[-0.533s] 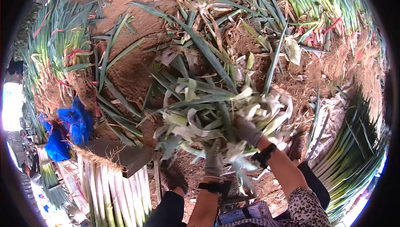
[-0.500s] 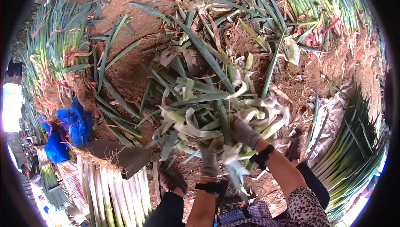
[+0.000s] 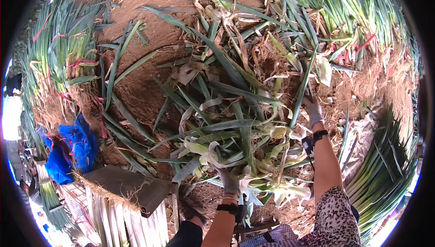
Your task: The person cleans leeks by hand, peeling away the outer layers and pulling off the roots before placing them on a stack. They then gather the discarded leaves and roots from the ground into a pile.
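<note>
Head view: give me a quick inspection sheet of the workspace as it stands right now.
Surface: bare reddish-brown soil, strewn with dry husks.
Job's things: heap of green leek leaves and pale trimmings in front of the person.
Clutter: blue cloth at left; trimmed white leek stalks laid in a row at lower left.
Grippers: left hand, gloved, grips leaves at the heap's near edge; right hand, gloved, reaches into leaves at the heap's right side, grip unclear.
Cables: nothing seen.
Surroundings: bundled leeks with red ties at left, more stacked at right.

Bright daylight, soft shadows; fisheye bends edges, black rim, overexposed glare lower left.
</note>
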The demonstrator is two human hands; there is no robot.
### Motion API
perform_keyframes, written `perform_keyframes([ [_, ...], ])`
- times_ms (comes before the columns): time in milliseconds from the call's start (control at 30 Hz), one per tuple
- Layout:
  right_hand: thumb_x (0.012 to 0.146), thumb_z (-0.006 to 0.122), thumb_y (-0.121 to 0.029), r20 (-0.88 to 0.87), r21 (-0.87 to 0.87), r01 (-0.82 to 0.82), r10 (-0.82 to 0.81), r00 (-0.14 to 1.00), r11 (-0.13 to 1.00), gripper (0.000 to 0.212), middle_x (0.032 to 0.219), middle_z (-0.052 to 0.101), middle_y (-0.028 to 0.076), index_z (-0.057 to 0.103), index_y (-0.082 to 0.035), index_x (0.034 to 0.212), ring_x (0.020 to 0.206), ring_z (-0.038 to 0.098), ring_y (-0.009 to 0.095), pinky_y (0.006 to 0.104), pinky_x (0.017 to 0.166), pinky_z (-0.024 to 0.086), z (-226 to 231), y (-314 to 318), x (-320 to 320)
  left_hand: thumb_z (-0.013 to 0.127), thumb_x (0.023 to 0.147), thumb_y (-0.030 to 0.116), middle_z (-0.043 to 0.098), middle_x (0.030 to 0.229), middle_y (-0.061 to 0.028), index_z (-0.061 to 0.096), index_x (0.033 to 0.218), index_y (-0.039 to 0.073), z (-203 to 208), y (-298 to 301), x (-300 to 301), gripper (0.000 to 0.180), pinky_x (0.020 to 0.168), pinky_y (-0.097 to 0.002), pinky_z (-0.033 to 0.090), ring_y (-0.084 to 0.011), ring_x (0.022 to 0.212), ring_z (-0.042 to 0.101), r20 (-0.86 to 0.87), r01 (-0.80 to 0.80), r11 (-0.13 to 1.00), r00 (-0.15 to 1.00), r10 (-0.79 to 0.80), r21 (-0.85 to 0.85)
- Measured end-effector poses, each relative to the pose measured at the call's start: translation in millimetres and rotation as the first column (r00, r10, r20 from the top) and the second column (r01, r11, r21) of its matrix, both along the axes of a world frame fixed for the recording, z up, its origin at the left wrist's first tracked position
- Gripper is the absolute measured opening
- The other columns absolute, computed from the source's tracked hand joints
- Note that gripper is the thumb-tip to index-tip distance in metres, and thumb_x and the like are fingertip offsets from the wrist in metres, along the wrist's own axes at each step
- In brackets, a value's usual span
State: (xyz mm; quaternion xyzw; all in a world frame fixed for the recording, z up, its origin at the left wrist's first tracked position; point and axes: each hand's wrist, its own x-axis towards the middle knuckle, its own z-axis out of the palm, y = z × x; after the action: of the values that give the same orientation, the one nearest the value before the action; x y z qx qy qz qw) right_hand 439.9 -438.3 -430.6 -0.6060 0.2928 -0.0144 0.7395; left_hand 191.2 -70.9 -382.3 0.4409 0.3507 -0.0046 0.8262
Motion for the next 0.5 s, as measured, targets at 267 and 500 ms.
perform_keyframes([
  [267, 0.084, 0.059, -0.032, -0.351, -0.796, -0.594, 0.712, 0.609, 0.115, 0.066, 0.138, 0.042, 0.018, 0.035, -0.007, 0.139, 0.123, 0.045, 0.030, 0.0356, 0.102, 0.039, 57, 281, -18, 0.076, 0.068, -0.001, 0.057, 0.115, -0.0111, 0.037, 0.132, 0.005, 26, 37, -8, 0.075, 0.080, -0.0305, 0.050, -0.0218, 0.095, 0.059, -0.186, -0.101, 0.986, 0.980, 0.075, -0.133],
  [500, 0.092, 0.046, -0.025, -0.349, -0.617, -0.787, 0.904, 0.246, -0.024, 0.035, 0.122, 0.051, 0.024, 0.054, -0.005, 0.119, 0.099, 0.058, 0.038, 0.0424, 0.080, 0.047, 92, 293, -151, 0.068, 0.078, 0.009, 0.058, 0.111, -0.0109, 0.047, 0.124, 0.006, 47, 47, -21, 0.051, 0.076, -0.0335, 0.052, -0.0209, 0.093, 0.060, -0.239, 0.204, 0.978, 0.948, -0.210, -0.051],
])
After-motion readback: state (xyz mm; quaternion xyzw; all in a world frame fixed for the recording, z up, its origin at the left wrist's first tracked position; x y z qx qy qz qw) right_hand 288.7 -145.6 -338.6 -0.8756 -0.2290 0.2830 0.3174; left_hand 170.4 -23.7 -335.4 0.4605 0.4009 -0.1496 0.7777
